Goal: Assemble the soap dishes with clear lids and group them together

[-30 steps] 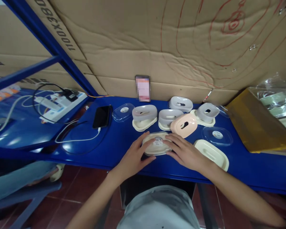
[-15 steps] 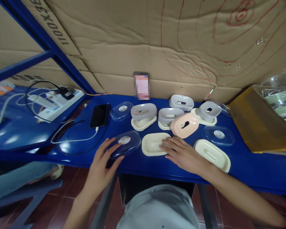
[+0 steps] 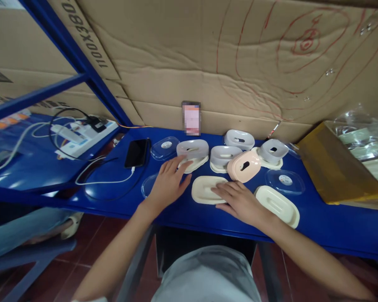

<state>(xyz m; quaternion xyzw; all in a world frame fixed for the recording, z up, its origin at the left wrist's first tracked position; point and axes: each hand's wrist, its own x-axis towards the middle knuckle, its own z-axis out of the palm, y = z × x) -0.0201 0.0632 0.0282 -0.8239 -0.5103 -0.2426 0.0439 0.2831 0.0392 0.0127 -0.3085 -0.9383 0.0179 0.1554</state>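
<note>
My left hand is open, its fingers spread at the near side of a grey oval dish with a cream tray under it. Partly beneath that hand lies a clear lid. My right hand rests its fingers on the right end of a cream oval tray; its fingers are apart and grip nothing visible. Behind it a pink slotted dish leans against a grey dish. Another cream tray lies right of my right wrist.
A black phone on a white cable and a power strip are at the left. Another phone leans on the cardboard wall. More grey dishes and clear lids lie behind; an open carton stands at right.
My left hand has moved right and away from me, off the clear lid to the grey dish and its cream tray. My right hand stays on the cream tray. The camera view has shifted slightly.
</note>
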